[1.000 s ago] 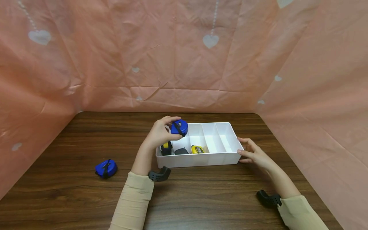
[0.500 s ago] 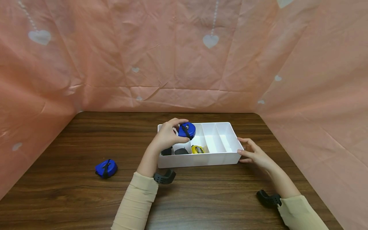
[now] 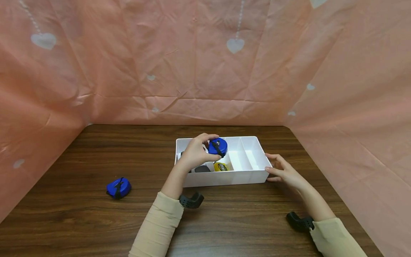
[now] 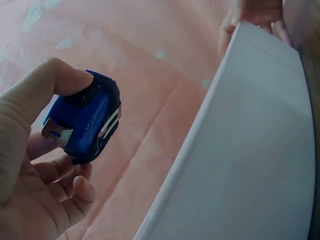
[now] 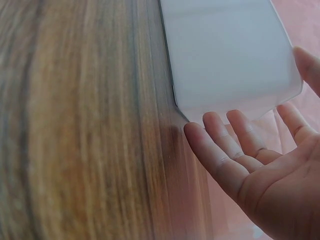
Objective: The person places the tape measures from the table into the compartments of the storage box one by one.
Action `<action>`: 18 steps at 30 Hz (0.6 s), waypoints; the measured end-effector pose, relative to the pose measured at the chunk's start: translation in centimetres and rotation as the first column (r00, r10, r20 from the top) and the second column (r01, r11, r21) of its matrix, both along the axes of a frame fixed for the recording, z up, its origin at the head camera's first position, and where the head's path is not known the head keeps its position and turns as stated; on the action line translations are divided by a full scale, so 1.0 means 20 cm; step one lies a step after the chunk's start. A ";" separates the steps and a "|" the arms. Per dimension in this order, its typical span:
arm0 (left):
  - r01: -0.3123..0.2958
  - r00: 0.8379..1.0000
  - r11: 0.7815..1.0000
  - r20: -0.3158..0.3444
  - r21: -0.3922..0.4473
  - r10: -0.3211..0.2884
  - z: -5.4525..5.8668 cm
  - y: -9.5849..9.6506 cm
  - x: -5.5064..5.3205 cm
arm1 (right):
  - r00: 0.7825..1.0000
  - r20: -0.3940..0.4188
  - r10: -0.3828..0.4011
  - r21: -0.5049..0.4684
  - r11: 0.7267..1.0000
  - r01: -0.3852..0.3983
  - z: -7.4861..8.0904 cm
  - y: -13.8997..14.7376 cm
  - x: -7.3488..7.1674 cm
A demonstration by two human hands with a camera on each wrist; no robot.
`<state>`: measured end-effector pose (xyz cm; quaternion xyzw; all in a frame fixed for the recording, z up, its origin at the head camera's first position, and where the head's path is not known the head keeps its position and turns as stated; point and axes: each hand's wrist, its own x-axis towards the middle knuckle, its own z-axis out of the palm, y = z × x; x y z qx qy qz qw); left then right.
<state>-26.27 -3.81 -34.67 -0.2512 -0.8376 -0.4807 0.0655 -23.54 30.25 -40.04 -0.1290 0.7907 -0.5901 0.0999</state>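
My left hand (image 3: 196, 154) pinches a blue tape measure (image 3: 217, 147) between thumb and fingers, above the middle of a white divided box (image 3: 231, 178). The left wrist view shows the blue case with a metal end hook (image 4: 59, 134) and a belt clip. Under it, a small yellow tape measure (image 3: 220, 166) lies in one compartment, with a dark grey rounded object (image 3: 202, 169) to its left. The leftmost compartment is mostly hidden by the left hand. At the box's right end my right hand (image 3: 285, 175) touches the wall with fairly straight fingers, its thumb by the near corner.
Another blue tape measure (image 3: 118, 188) with a black strap lies on the wooden table (image 3: 80, 221), left of the box. Pink curtains (image 3: 192, 71) with pale hearts stand behind and at both sides of the table. Each wrist wears a black band (image 3: 191, 200).
The left hand has moved right with the blue tape measure, from above the left compartments to the middle of the box. The right hand stays at the box's right end.
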 end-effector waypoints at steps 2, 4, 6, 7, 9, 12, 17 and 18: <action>-0.003 1.000 1.000 0.005 -0.005 0.003 0.00 0.02 0.00 | 1.000 0.001 -0.001 -0.003 1.000 0.001 0.00 0.00 0.00; -0.001 1.000 1.000 0.006 -0.005 0.001 -0.01 0.04 0.00 | 1.000 0.001 -0.003 -0.004 1.000 0.003 0.00 0.00 0.00; 0.006 1.000 1.000 0.006 -0.001 -0.006 -0.01 0.05 0.01 | 1.000 0.001 -0.003 -0.002 1.000 0.003 0.00 0.00 0.00; 0.007 1.000 1.000 0.000 -0.003 -0.007 -0.02 0.06 0.01 | 1.000 0.001 -0.003 -0.002 1.000 0.003 0.00 0.00 0.00; 0.012 1.000 1.000 -0.012 -0.002 -0.012 -0.02 0.07 0.01 | 1.000 0.002 -0.004 -0.002 1.000 0.004 0.00 0.00 0.00; 0.015 0.999 1.000 -0.031 -0.005 -0.015 -0.04 0.10 0.01 | 1.000 0.003 -0.004 0.001 1.000 0.004 0.00 0.00 0.00; 0.015 0.998 1.000 -0.052 -0.021 -0.016 -0.05 0.15 0.02 | 1.000 0.005 -0.002 0.003 1.000 0.002 0.00 0.00 0.00; 0.014 0.998 1.000 -0.058 -0.024 -0.016 -0.06 0.16 0.02 | 1.000 0.004 -0.001 0.004 1.000 0.001 0.00 0.00 0.00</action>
